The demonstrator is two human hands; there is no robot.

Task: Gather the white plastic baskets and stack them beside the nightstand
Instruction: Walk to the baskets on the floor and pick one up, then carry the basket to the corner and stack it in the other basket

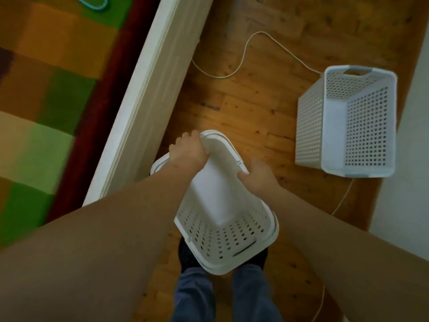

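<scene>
I hold a white perforated plastic basket (222, 212) in front of me, above the wooden floor, its open top facing me. My left hand (188, 151) grips its far rim at the upper left corner. My right hand (261, 176) clasps the rim on the right side. Behind the held basket, a rounded white rim (160, 162) shows under my left wrist; I cannot tell if it is a separate basket. A second white perforated basket (348, 122) stands on the floor to the right, with a grey handle cut-out at its far end.
A white bed frame (148, 94) runs diagonally on the left, with a green, orange and brown blanket (46, 89) on it. A white cable (250, 49) snakes over the wooden floor and passes the second basket. A white wall (408, 159) lies on the right. My feet are below the held basket.
</scene>
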